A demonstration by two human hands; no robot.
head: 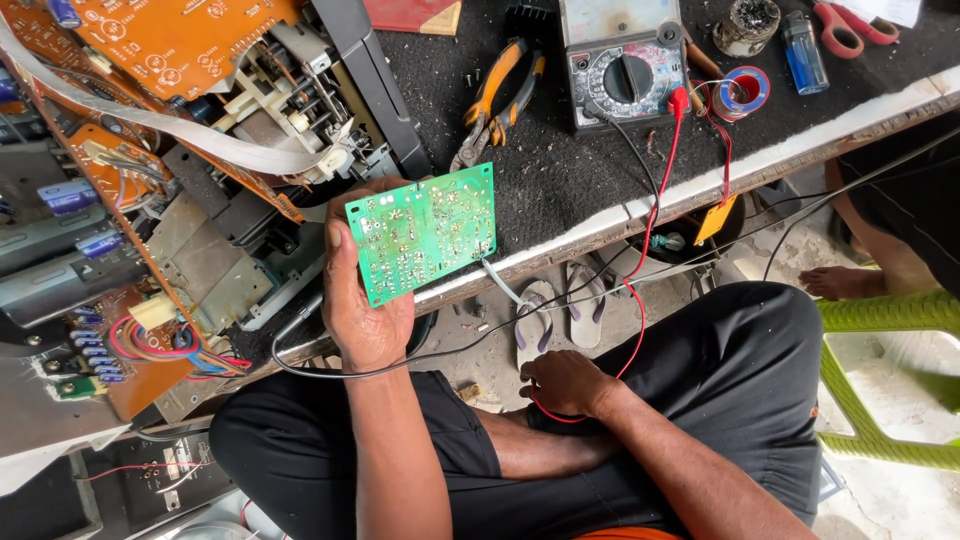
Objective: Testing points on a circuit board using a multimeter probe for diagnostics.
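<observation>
My left hand (358,300) holds a small green circuit board (422,230) by its left edge, solder side up, over the front edge of the workbench. A grey wire hangs from the board's lower right corner. My right hand (565,383) rests low on my lap, fingers closed around a red test lead (648,240) that runs up to an analog multimeter (622,70) on the bench. A black lead runs from the meter as well.
An opened device with orange circuit boards (170,40) and ribbon cable fills the left. Orange-handled pliers (495,100), a solder spool (745,90), a blue lighter (803,52) and red scissors (850,28) lie on the black mat. Another person's leg and a green chair (880,315) are at right.
</observation>
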